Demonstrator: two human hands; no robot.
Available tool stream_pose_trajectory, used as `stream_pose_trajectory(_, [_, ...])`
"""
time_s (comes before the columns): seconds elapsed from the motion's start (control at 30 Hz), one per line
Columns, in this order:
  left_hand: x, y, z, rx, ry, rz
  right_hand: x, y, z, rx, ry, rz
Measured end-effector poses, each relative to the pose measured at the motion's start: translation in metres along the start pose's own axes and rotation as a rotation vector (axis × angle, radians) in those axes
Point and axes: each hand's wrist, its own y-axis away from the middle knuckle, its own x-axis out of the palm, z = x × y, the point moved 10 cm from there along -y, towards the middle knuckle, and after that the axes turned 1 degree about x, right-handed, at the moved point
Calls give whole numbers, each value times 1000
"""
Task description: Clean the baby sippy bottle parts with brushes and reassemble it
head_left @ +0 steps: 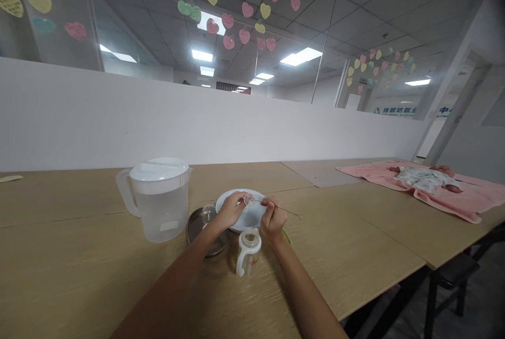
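Note:
My left hand [232,209] pinches a small clear round piece [249,199], possibly a bottle nipple, above the white bowl [252,218]. My right hand [273,219] is closed around a thin wire brush [290,212]; its left end reaches the clear piece, and its looped end points right. Just below the bowl stands an open clear bottle [249,252] with a white handle. A round metal tray [218,247] lies left of it, partly hidden by my left forearm, with a clear cap [209,214] on it. Something green shows beside my right wrist.
A lidded clear pitcher [163,207] stands left of the tray. At the far right, a doll in patterned clothes [420,177] lies on a pink towel [465,205]. A white partition [236,129] runs behind the table [339,239]. A dark stool [453,271] stands at lower right.

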Motion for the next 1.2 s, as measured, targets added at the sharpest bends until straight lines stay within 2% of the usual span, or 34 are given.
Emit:
stream_pose_trajectory(0.2, [0, 0, 2, -12, -34, -14, -1, 0, 0, 5, -46, 0])
stream_pose_trajectory(0.43, [1, -1, 4, -26, -47, 2, 8, 3, -2, -15, -77, 92])
stream_pose_trajectory(0.93, [0, 0, 2, -20, -42, -6, 4, 1, 0, -6, -14, 63])
stream_pose_trajectory(1.2, [2, -1, 2, -25, -22, 14, 4, 3, 0, -17, -61, 50])
